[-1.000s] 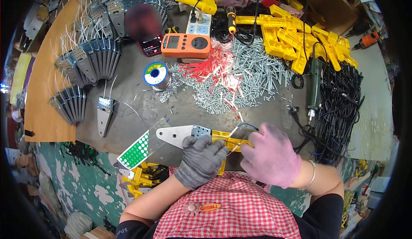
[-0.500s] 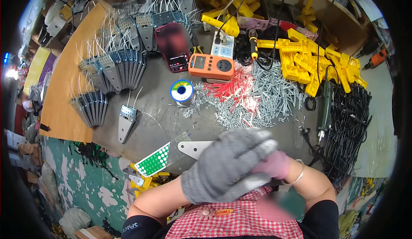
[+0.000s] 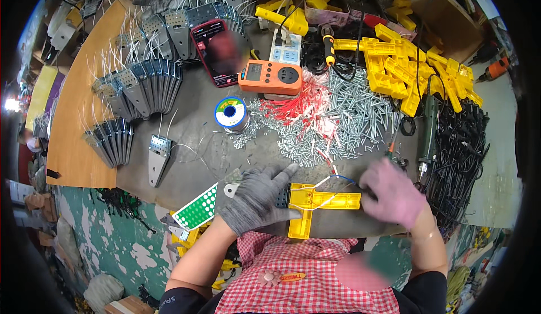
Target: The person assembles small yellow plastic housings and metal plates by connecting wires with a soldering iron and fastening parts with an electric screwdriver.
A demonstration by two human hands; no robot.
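Note:
My left hand (image 3: 256, 198), in a grey knit glove, lies over a grey metal plate (image 3: 231, 189), fingers pointing forward and thumb apart. The plate's rounded, holed end shows past the glove. At its other end sits a yellow T-shaped plastic housing (image 3: 332, 200), open side up, touching my left thumb. White and blue wires (image 3: 333, 180) loop over the housing. My right hand (image 3: 393, 194), in a pink glove, is at the housing's right end with curled fingers. What it pinches, if anything, is hidden. A thin orange-and-green object (image 3: 390, 149) sticks up behind it.
Beyond lie loose screws (image 3: 360, 116), red-and-white wires (image 3: 293, 111), a solder spool (image 3: 230, 114) and an orange meter (image 3: 270, 78). Wired metal plates (image 3: 138, 88) stand in rows at left. Yellow housings (image 3: 394, 66), a green power tool (image 3: 428, 133) and black cables (image 3: 465, 150) are at right.
My hands were pressed together, grey glove over pink; now they are apart. The yellow housing with wires has come into view at the plate's right end. The view has shifted slightly.

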